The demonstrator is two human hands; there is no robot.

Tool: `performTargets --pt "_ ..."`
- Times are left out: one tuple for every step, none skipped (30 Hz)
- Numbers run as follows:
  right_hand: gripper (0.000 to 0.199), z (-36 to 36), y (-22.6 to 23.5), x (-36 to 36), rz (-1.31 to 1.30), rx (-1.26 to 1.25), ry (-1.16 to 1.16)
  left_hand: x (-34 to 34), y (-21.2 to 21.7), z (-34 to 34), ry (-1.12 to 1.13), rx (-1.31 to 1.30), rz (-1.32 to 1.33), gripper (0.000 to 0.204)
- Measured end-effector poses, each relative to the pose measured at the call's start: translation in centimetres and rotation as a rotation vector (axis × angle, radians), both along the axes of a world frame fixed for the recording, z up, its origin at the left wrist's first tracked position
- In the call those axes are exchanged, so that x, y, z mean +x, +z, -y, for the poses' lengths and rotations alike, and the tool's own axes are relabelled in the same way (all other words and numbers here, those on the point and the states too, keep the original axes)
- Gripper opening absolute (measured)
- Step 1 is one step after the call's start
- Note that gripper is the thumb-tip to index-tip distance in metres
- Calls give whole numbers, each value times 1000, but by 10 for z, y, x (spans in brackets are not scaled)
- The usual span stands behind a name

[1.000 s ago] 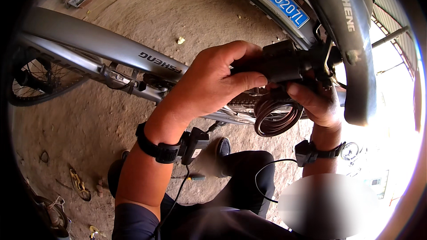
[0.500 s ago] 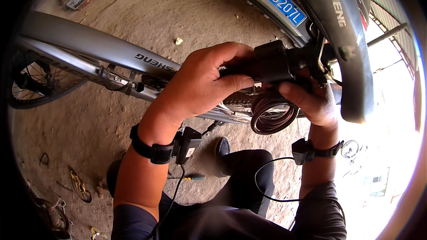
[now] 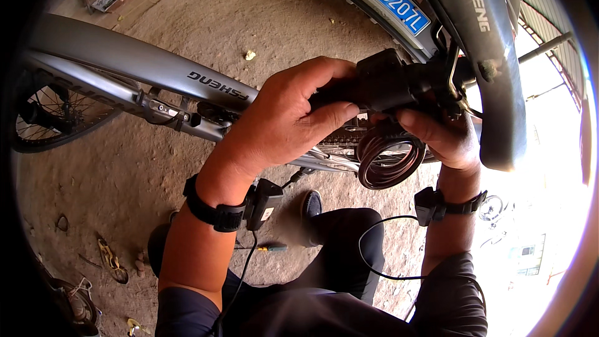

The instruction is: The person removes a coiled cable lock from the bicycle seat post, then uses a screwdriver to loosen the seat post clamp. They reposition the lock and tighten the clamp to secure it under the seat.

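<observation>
My left hand point(image 3: 281, 112) is closed around a black rod-like part, thumb along its lower side. That part runs into a blocky black fitting point(image 3: 382, 81) beside the dark bicycle saddle point(image 3: 496, 106). My right hand point(image 3: 440, 140) is bent up under the fitting, its thumb pressed against the underside. The right fingers are mostly hidden behind it. Below, next to the right thumb, hangs a dark brown coiled cable point(image 3: 368, 171), which looks like a cable lock. Behind my left hand stretches the grey bicycle frame point(image 3: 156, 62).
A dark car bumper with a blue licence plate point(image 3: 393, 1) is at the top. The bicycle's wheel point(image 3: 53, 115) is at the left. On the dirt ground lies a yellow-and-green-handled tool point(image 3: 271, 248). Strapped wrist devices trail black cables point(image 3: 362, 246).
Both hands have shifted slightly right with the coiled cable, and the black fitting looks a little turned. The saddle has shifted slightly right too. The grips look the same.
</observation>
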State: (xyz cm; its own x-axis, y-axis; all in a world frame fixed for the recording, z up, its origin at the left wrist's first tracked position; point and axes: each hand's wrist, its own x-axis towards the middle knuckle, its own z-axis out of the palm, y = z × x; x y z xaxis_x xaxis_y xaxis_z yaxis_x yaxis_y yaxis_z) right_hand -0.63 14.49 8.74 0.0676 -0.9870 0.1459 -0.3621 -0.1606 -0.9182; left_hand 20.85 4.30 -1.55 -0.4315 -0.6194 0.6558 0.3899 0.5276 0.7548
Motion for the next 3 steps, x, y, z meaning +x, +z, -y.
performTargets --pt "64 -1 2 1 36 16 -16 -1 0 -1 -3 1 -8 32" --pt "82 -3 5 5 105 44 -57 -2 1 -1 -7 2 -17 33" --pt "82 -3 4 5 110 43 -54 -1 1 -1 3 0 -5 33"
